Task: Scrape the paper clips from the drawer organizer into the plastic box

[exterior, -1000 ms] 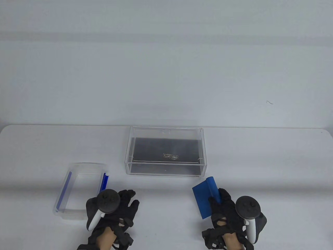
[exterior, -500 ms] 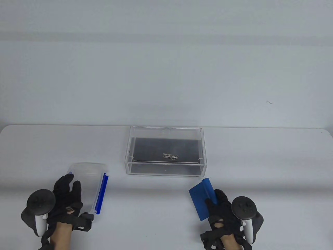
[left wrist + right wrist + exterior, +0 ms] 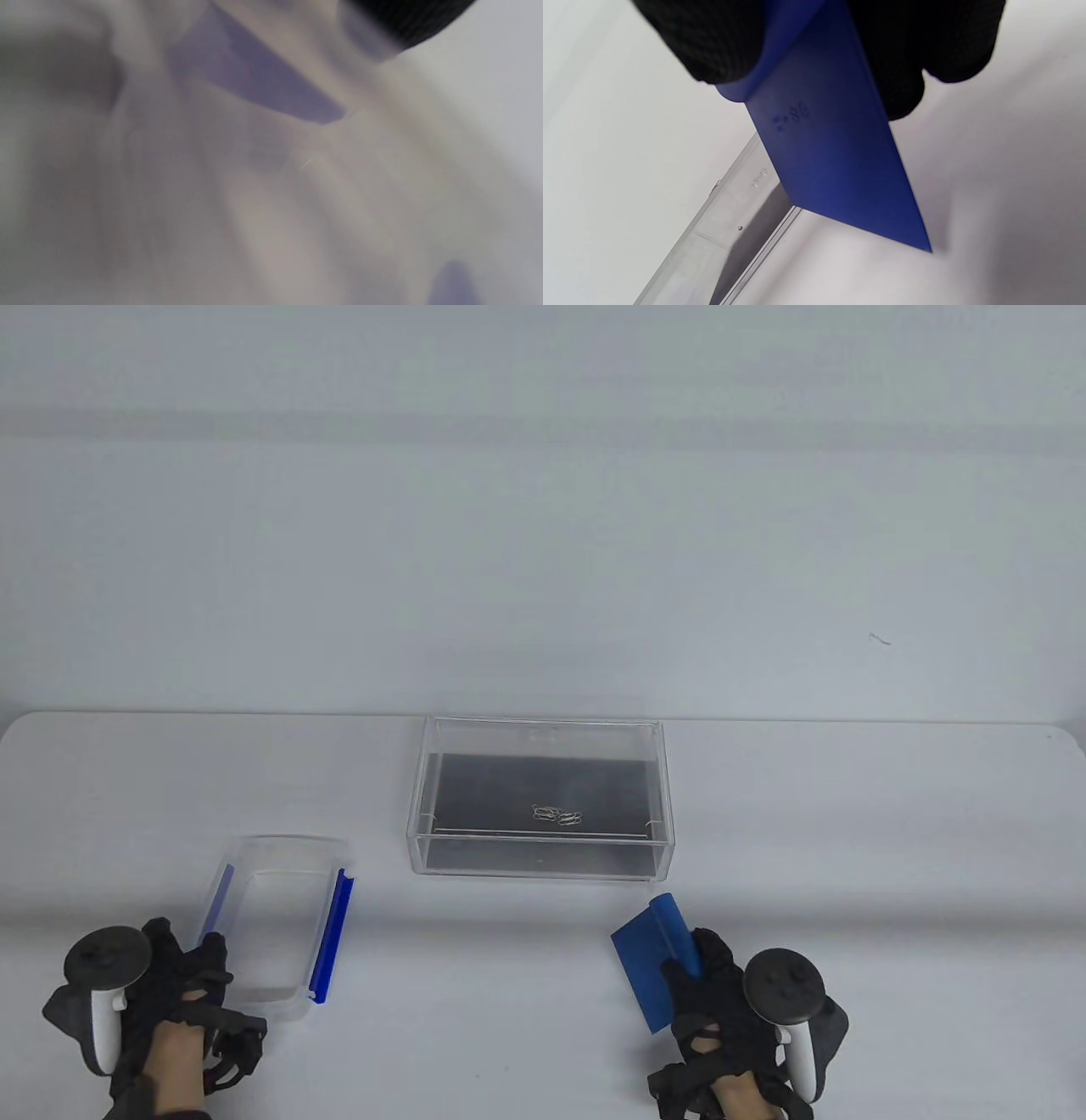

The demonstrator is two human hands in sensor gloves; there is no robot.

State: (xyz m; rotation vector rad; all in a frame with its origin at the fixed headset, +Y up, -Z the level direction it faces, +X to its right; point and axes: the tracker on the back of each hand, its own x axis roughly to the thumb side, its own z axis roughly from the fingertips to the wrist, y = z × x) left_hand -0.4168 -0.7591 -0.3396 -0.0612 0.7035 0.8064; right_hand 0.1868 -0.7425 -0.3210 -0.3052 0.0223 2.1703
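Left wrist view blurred throughout: only a dark fingertip (image 3: 407, 21) and vague blue patches discernible. Grip of left hand (image 3: 182, 984) on plastic box (image 3: 280, 848) not determinable. Paper clips (image 3: 556, 815) too small to count. Scraper (image 3: 835, 161) cut off at top edge, partly hidden behind right hand (image 3: 721, 993).

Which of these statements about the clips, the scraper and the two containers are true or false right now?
1. The paper clips lie inside the clear drawer organizer. True.
2. The right hand holds a blue scraper. True.
3. The scraper's blade is inside the organizer. False: it is outside, near its front right corner.
4. The plastic box with blue clips holds paper clips. False: none show in it.
5. The left hand is at the box's near left corner. True.
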